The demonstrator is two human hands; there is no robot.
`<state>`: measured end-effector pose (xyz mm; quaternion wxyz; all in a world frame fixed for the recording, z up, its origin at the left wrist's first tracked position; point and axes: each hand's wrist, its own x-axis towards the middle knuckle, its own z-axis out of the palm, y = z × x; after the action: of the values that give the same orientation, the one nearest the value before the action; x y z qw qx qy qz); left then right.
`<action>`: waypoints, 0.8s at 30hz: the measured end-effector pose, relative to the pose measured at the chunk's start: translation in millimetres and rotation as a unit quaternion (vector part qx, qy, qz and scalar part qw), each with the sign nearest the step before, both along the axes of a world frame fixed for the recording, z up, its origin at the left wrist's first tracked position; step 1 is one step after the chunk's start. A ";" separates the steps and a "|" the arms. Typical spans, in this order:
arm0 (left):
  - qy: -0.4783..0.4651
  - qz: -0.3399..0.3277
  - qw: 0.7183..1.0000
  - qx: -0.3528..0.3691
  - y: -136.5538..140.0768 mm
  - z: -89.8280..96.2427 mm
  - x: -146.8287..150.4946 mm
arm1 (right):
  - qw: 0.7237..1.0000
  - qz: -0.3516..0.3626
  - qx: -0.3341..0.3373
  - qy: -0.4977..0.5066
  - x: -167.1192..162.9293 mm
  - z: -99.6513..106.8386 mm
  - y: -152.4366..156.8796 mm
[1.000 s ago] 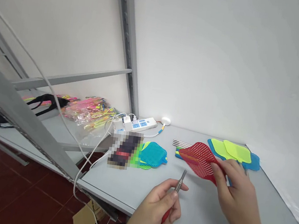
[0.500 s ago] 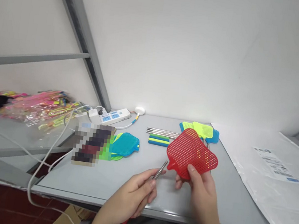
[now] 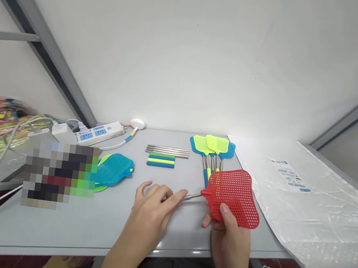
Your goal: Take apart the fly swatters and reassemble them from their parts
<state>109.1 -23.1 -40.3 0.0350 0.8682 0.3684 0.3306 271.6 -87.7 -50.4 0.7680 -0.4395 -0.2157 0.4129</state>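
Note:
My right hand (image 3: 230, 235) grips a red fly swatter head (image 3: 233, 196) by its lower edge, thumb on top of the mesh. In my left hand (image 3: 158, 206) is a thin metal rod (image 3: 192, 197), pinched between thumb and fingers. The rod's tip meets the narrow neck of the red head; how far it goes in cannot be made out. Most of the rod's rear end is hidden by my left hand. Behind the red head lie several fly swatters (image 3: 217, 144) with yellow and blue heads, metal rods and coloured grips.
Several loose metal rods (image 3: 168, 151) lie beside coloured handle grips (image 3: 161, 161). Loose blue and green swatter heads (image 3: 115, 170) are stacked on the left, near a blurred patch. A power strip (image 3: 100, 133) with cables stands behind them. White plastic wrapping (image 3: 287, 210) covers the table's right side.
The rod's tip and the red head's neck, apart before, now meet. My left hand has turned, bringing the rod nearly level. The view has shifted right.

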 end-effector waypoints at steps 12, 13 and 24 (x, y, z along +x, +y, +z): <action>0.046 0.003 0.999 -0.007 -1.3 -4.7 -8.6 | 0.998 0.055 -0.027 -0.005 -4.7 2.3 -4.0; 0.045 0.004 0.999 -0.005 -1.6 -4.4 -8.7 | 0.998 0.063 -0.028 -0.004 -4.8 1.3 -4.2; 0.034 0.032 0.999 -0.003 -3.6 -1.8 -8.6 | 0.996 0.076 -0.041 0.009 -3.2 -6.6 -4.0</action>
<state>100.5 -26.7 -42.1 0.0143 0.8668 0.3975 0.3009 268.4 -91.6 -57.1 0.7176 -0.4491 -0.2248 0.4825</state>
